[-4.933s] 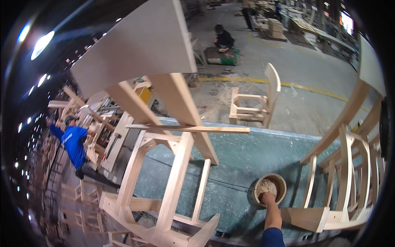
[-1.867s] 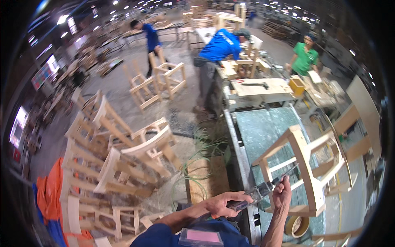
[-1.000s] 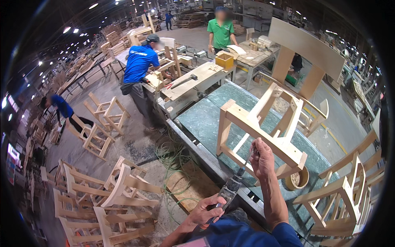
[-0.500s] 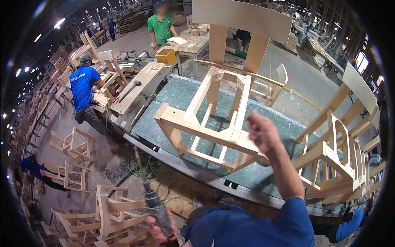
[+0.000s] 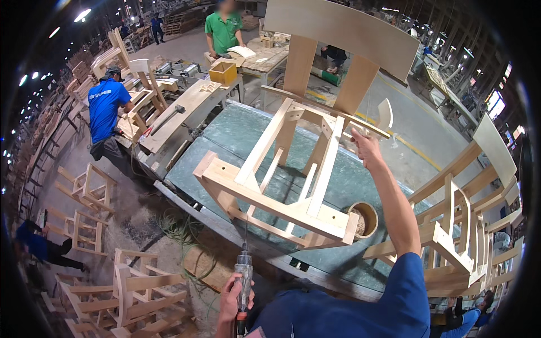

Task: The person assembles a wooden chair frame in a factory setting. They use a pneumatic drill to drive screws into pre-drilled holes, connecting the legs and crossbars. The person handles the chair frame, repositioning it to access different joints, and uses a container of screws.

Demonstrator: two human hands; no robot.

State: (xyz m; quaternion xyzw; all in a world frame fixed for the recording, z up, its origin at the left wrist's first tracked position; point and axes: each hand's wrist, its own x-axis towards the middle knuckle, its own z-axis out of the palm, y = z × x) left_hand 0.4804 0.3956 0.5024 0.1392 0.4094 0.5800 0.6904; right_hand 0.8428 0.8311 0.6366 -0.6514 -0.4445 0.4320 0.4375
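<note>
My left hand (image 5: 235, 298) grips a straight grey power drill (image 5: 243, 276) at the lower middle, its thin bit pointing up past the near edge of the bench. Before me a pale wooden chair (image 5: 265, 198) stands on a green-topped bench (image 5: 208, 138), its broad curved backrest (image 5: 338, 34) at the far side. My right arm reaches over the chair's right side. My right hand (image 5: 366, 149) is closed in a pinch near the right end of the crossbar (image 5: 338, 112) by the back posts; whatever lies between its fingertips is too small to make out.
A round tub (image 5: 363, 221) with small pieces inside stands by the chair's near right corner. More chairs (image 5: 456, 225) crowd the right; chair frames (image 5: 135, 293) fill the lower left. A green hose (image 5: 191, 242) lies below the bench. A co-worker in blue (image 5: 107, 112) and another in green (image 5: 224, 31) work beyond.
My right hand has moved away from the near right corner toward the chair's back, uncovering the tub. The drill has come up and turned more upright in my left hand.
</note>
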